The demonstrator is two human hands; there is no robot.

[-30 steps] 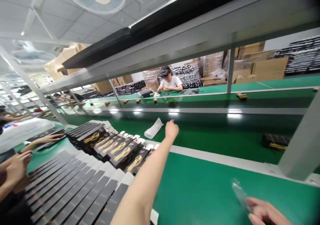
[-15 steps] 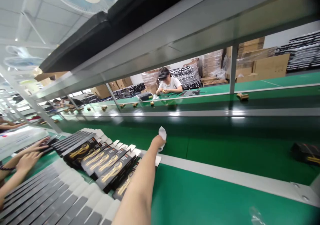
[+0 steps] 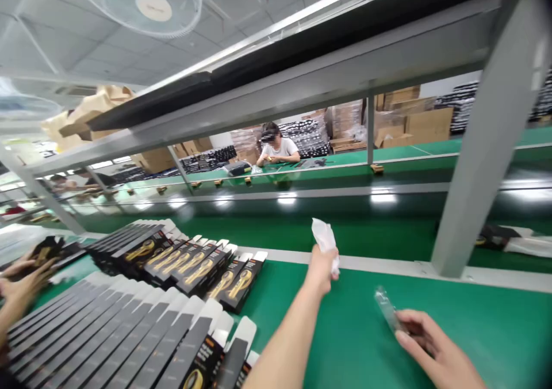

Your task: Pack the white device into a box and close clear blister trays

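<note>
My left hand, arm stretched forward, is closed around a crumpled white wrapped packet above the near edge of the belt; what the wrapping holds is hidden. At the lower right, my right hand pinches a small clear plastic packet between thumb and fingers, over the green tabletop. Left of my forearm lie black printed boxes with a gold device pictured on them and open white end flaps. A long row of similar boxes stands on edge in front.
A co-worker's hands handle a dark item at the far left. A grey post rises on the right, with wrapped packs on the belt behind it. An overhead shelf crosses above. Another person sits beyond the belts.
My left hand has moved right and back from over the belt, still with the white packet. My right hand has come into view holding the clear packet. The whole view has shifted.
</note>
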